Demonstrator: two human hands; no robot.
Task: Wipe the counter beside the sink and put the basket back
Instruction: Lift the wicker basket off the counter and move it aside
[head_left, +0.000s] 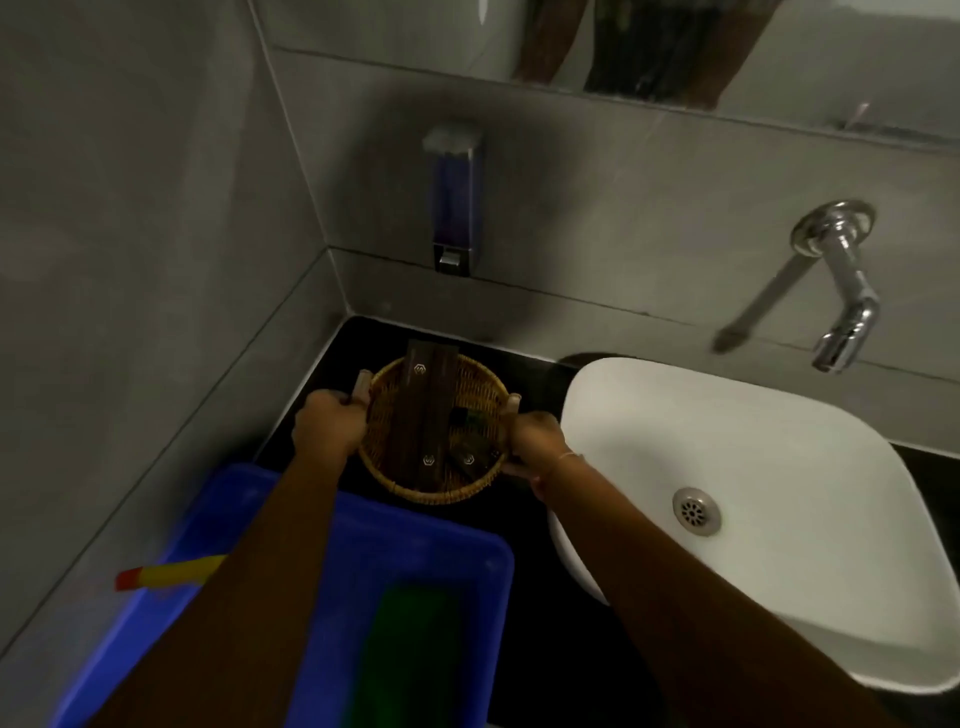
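A round woven basket (478, 387) sits in the corner on the black counter (363, 338), left of the white sink (753, 467). Dark brown boxes and small dark packets lie inside it. My left hand (327, 426) grips the basket's left handle. My right hand (535, 441) grips its right handle. Whether the basket rests on the counter or is just above it I cannot tell.
A blue plastic tub (415, 545) stands in front of the basket, holding a green item (410, 654) and a yellow tool with a red tip (166, 571). A soap dispenser (454, 202) hangs on the wall above. A chrome tap (841, 291) juts over the sink.
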